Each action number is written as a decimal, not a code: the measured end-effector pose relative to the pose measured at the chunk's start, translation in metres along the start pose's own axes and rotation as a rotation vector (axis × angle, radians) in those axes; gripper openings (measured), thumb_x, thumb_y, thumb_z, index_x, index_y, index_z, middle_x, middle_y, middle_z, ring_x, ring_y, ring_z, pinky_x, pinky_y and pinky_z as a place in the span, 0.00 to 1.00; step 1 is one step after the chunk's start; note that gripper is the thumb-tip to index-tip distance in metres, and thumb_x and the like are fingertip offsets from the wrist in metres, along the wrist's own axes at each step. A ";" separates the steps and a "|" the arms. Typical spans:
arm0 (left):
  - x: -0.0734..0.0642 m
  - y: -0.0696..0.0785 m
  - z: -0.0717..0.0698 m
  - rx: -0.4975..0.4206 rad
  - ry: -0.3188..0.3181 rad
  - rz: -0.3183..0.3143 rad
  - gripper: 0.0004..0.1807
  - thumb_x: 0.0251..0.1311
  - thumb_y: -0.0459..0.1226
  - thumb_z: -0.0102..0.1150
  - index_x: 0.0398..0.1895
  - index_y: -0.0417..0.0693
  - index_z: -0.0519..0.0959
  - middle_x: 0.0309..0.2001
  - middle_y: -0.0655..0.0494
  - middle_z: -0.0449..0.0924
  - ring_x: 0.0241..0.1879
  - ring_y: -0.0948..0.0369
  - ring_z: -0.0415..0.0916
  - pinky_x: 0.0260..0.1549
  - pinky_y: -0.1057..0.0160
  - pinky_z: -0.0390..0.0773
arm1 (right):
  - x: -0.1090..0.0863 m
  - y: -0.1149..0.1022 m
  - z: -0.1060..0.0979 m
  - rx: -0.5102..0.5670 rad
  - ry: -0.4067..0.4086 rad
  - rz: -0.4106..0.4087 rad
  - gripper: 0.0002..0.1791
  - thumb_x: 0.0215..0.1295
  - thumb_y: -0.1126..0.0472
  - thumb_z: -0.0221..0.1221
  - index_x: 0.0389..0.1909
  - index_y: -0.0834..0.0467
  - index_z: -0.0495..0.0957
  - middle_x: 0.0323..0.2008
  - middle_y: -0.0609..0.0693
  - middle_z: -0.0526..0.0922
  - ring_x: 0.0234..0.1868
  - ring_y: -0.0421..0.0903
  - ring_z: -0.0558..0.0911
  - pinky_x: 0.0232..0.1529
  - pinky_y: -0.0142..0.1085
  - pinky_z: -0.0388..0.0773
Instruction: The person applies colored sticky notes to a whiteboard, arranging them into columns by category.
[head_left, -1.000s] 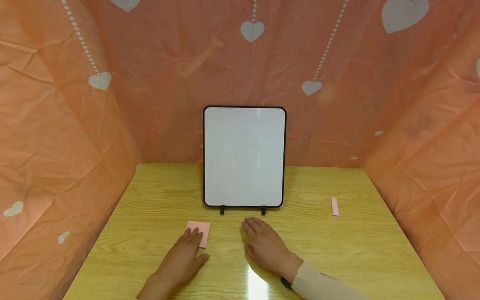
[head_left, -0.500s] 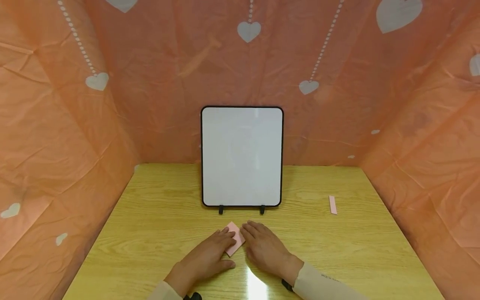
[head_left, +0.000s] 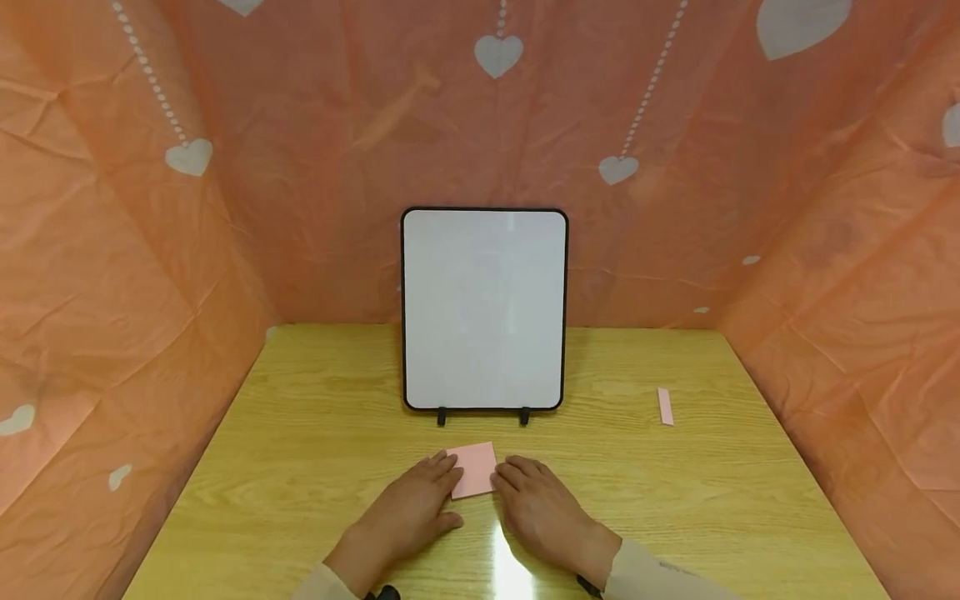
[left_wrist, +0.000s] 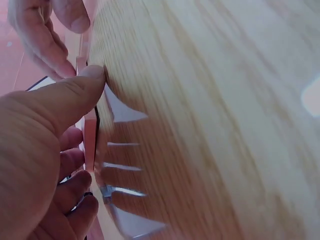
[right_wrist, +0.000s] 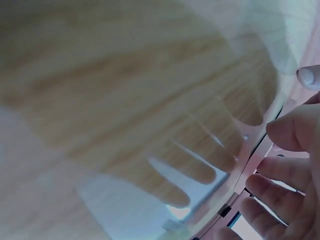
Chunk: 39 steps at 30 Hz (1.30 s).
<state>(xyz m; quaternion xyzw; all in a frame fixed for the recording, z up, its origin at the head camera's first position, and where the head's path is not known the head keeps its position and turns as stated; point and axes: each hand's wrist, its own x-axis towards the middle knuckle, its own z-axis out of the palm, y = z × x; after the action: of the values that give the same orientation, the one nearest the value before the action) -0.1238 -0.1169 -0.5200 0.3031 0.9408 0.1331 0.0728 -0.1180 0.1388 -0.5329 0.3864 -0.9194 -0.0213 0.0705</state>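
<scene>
A square pink pad of sticky notes (head_left: pixel 476 469) lies flat on the wooden table (head_left: pixel 315 417), slightly turned. At its left side, my left hand (head_left: pixel 412 508) rests its extended fingertips on the edge, with the thumb held apart toward me. My right hand (head_left: pixel 546 512) has its fingertips against the pad's right edge, fingers together. In the left wrist view the pad's thin pink side (left_wrist: pixel 90 142) shows beside the fingers. The right wrist view has the right fingers (right_wrist: pixel 275 195) along the pad's edge.
Behind the pad a white board (head_left: pixel 484 308) with a black frame stands upright on small black feet (head_left: pixel 442 417). A narrow pink strip (head_left: pixel 665 407) lies at the right. Orange cloth (head_left: pixel 337 208) with white hearts encloses the back and sides.
My left hand has slid the pink pad rightward to my right hand, and the pad has turned along the way. The right hand has moved only slightly.
</scene>
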 end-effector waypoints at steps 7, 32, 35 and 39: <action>0.004 -0.002 0.000 0.011 0.040 0.027 0.34 0.67 0.53 0.69 0.67 0.38 0.80 0.72 0.43 0.76 0.75 0.46 0.69 0.72 0.48 0.74 | 0.000 0.000 0.001 -0.020 0.074 -0.018 0.20 0.76 0.52 0.61 0.61 0.57 0.85 0.61 0.49 0.84 0.68 0.50 0.78 0.69 0.46 0.78; 0.007 0.002 0.001 0.058 0.113 0.032 0.16 0.75 0.44 0.61 0.57 0.46 0.87 0.64 0.48 0.84 0.67 0.50 0.79 0.63 0.50 0.82 | 0.006 -0.002 -0.002 -0.013 0.072 0.003 0.16 0.76 0.51 0.60 0.55 0.55 0.87 0.57 0.47 0.87 0.66 0.48 0.81 0.69 0.47 0.78; 0.006 0.003 0.000 0.046 0.105 0.024 0.17 0.74 0.43 0.61 0.57 0.45 0.87 0.64 0.47 0.83 0.68 0.50 0.79 0.64 0.50 0.82 | 0.007 -0.002 -0.002 -0.003 0.067 0.007 0.16 0.76 0.51 0.61 0.55 0.54 0.87 0.57 0.47 0.87 0.66 0.48 0.81 0.69 0.47 0.78; 0.005 0.005 -0.004 0.066 0.070 0.045 0.20 0.69 0.45 0.65 0.58 0.45 0.86 0.65 0.45 0.83 0.68 0.48 0.78 0.67 0.49 0.79 | 0.008 0.001 -0.003 -0.012 0.030 0.021 0.17 0.76 0.51 0.61 0.57 0.54 0.86 0.59 0.47 0.85 0.67 0.49 0.79 0.69 0.49 0.78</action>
<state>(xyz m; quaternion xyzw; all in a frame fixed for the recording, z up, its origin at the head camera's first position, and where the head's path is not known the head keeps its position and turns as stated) -0.1256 -0.1110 -0.5148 0.3218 0.9396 0.1140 0.0267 -0.1236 0.1335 -0.5289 0.3766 -0.9221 -0.0202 0.0869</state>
